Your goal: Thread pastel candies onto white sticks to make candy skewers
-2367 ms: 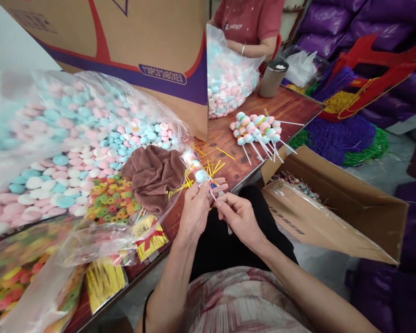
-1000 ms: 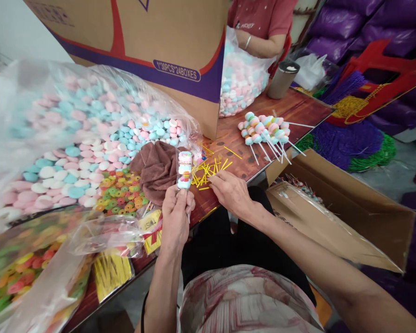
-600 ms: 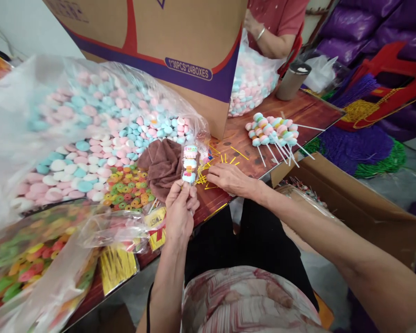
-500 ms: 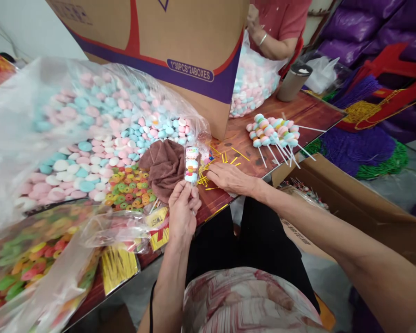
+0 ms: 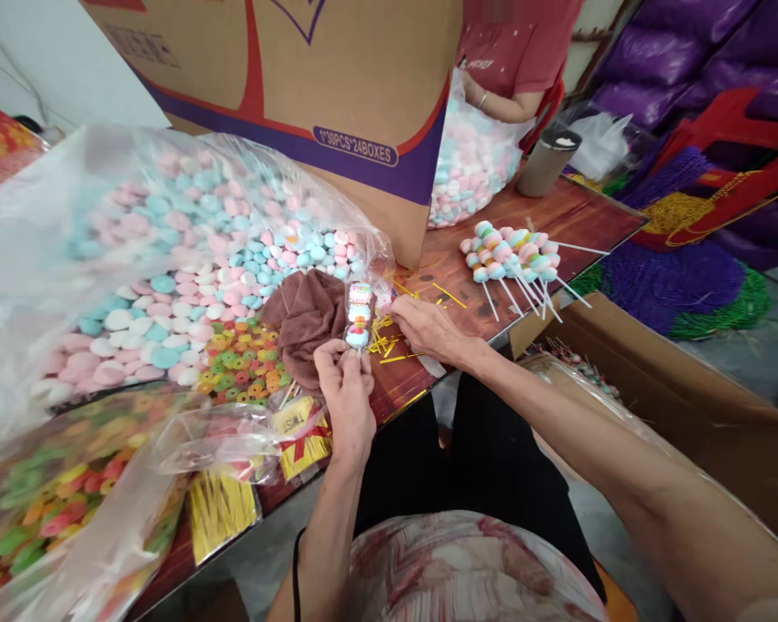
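Between the thumb and fingers of my left hand (image 5: 347, 393) is a marshmallow skewer (image 5: 359, 318) in a clear printed wrapper, gripped at its lower end and standing upright. My right hand (image 5: 431, 330) lies low over the table, fingertips together beside loose yellow twist ties (image 5: 384, 335); what they pinch, if anything, is hidden. Behind the skewer sits a crumpled brown cloth (image 5: 308, 315). Unwrapped marshmallow skewers (image 5: 509, 252) lie piled to the right, white sticks pointing outward.
Loose marshmallows (image 5: 130, 324) spill from a large clear bag at left, beside gummy rings (image 5: 243, 358). Twist-tie packs (image 5: 224, 514) line the front edge. A big carton (image 5: 337, 95) stands behind; an open box (image 5: 674, 406) is lower right. Across the table, a person (image 5: 512, 69) handles another marshmallow bag.
My right hand has shifted slightly up from the twist ties, its fingertips drawn together. My left hand still holds the wrapped skewer. The other person's hand has lowered to the bag.
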The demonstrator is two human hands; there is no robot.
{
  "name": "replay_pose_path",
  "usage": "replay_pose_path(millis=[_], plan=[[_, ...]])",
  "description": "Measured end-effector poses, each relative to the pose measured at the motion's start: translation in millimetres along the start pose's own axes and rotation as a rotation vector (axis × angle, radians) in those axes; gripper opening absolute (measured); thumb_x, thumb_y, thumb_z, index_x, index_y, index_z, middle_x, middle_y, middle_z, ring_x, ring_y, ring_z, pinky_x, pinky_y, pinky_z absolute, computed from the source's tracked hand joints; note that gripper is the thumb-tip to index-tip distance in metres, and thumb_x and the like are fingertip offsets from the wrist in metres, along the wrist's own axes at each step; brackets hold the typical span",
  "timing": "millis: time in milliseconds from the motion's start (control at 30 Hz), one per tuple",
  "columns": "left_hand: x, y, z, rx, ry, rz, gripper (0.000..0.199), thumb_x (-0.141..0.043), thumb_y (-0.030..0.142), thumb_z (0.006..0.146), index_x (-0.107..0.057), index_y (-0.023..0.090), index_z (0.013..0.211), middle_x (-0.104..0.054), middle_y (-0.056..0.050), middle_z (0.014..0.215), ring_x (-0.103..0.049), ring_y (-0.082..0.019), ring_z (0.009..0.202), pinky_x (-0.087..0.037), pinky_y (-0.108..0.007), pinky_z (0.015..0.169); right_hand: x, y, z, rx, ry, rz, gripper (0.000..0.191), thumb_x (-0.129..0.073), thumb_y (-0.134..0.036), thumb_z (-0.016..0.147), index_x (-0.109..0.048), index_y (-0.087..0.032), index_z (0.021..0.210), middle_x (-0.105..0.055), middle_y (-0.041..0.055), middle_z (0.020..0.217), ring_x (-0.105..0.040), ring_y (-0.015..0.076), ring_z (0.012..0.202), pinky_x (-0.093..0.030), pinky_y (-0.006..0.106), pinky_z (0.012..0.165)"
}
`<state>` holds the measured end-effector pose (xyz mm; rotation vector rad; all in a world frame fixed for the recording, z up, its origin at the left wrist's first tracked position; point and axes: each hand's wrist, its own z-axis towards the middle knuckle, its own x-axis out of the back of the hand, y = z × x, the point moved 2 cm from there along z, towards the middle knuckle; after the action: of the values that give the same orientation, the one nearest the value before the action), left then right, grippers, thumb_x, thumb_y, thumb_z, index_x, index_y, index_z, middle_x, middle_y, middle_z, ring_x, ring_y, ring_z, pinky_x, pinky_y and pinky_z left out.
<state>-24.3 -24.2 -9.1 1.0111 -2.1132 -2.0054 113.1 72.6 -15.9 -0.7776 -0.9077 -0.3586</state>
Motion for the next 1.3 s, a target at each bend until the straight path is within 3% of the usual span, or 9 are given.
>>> replay_pose_path(millis=[267, 467, 533, 633, 800, 933, 1067, 1300], plan=[[0.7, 1, 3, -0.036, -0.031, -0.021, 0.019, -0.064, 0.018, 0.078, -0.046, 0.022, 0.084, -0.051, 0.006, 0.059, -0.026, -0.003, 0.043, -0.014, -0.014, 0.041, 5, -17, 3, 0.344, -0.307, -0.443, 0.027, -0.038, -0.008, 0.1, -0.064, -0.012, 0.093, -0.063, 0.0114, 0.092, -0.057, 0.0202, 0.082, -0.04, 0.031, 0.069], [2.7, 2, 5, -0.003, -0.023, -0.06, 0.02, -0.066, 0.017, 0.075, -0.048, 0.021, 0.083, -0.055, 0.005, 0.06, -0.03, -0.003, 0.044, -0.016, -0.014, 0.042, -4, -12, 8, 0.497, -0.279, -0.476, 0.03, -0.028, -0.004, 0.1, -0.058, -0.008, 0.097, -0.062, 0.0151, 0.091, -0.057, 0.0228, 0.083, -0.044, 0.035, 0.074], [3.3, 2, 5, 0.02, -0.023, -0.075, 0.021, -0.067, 0.017, 0.073, -0.048, 0.021, 0.082, -0.056, 0.004, 0.06, -0.03, -0.003, 0.044, -0.016, -0.014, 0.042, -5, -5, 7, 0.447, -0.22, -0.409, 0.028, -0.029, -0.005, 0.099, -0.056, -0.011, 0.096, -0.06, 0.0122, 0.089, -0.054, 0.021, 0.078, -0.042, 0.033, 0.07], [2.6, 1, 6, 0.053, -0.03, -0.096, 0.021, -0.067, 0.017, 0.072, -0.049, 0.021, 0.082, -0.056, 0.004, 0.061, -0.029, -0.003, 0.043, -0.016, -0.015, 0.042, -5, 7, 5, 0.257, -0.05, -0.196, 0.02, -0.034, -0.008, 0.095, -0.053, -0.015, 0.095, -0.058, 0.0079, 0.087, -0.05, 0.0182, 0.073, -0.038, 0.029, 0.065], [0.1, 0, 7, 0.072, -0.022, -0.117, 0.023, -0.068, 0.018, 0.07, -0.049, 0.021, 0.081, -0.057, 0.005, 0.061, -0.029, -0.002, 0.043, -0.016, -0.015, 0.042, -2, 13, 7, 0.066, 0.15, 0.073, 0.018, -0.035, -0.012, 0.095, -0.052, -0.017, 0.092, -0.057, 0.004, 0.082, -0.049, 0.0158, 0.07, -0.037, 0.027, 0.067], [-0.8, 0, 8, 0.074, -0.019, -0.121, 0.024, -0.068, 0.018, 0.07, -0.048, 0.021, 0.082, -0.057, 0.005, 0.06, -0.028, -0.002, 0.042, -0.016, -0.016, 0.042, 2, 5, 7, 0.012, 0.022, 0.068, 0.018, -0.043, -0.015, 0.096, -0.061, -0.017, 0.096, -0.062, 0.0054, 0.09, -0.055, 0.0167, 0.08, -0.038, 0.027, 0.07], [-3.0, 0, 8, 0.069, -0.017, -0.121, 0.023, -0.068, 0.018, 0.07, -0.048, 0.021, 0.081, -0.056, 0.005, 0.06, -0.028, -0.002, 0.042, -0.015, -0.016, 0.042, -3, -9, 10, -0.026, -0.179, -0.219, 0.018, -0.048, -0.022, 0.097, -0.066, -0.017, 0.099, -0.063, 0.0091, 0.098, -0.056, 0.0188, 0.083, -0.036, 0.028, 0.066], [-2.4, 1, 7, 0.073, -0.02, -0.134, 0.024, -0.068, 0.018, 0.07, -0.048, 0.021, 0.082, -0.055, 0.005, 0.06, -0.028, -0.002, 0.042, -0.015, -0.016, 0.042, -22, -23, 22, 0.137, -0.25, -0.43, 0.024, -0.04, -0.012, 0.099, -0.064, -0.01, 0.101, -0.064, 0.0133, 0.096, -0.057, 0.0213, 0.083, -0.037, 0.031, 0.068]])
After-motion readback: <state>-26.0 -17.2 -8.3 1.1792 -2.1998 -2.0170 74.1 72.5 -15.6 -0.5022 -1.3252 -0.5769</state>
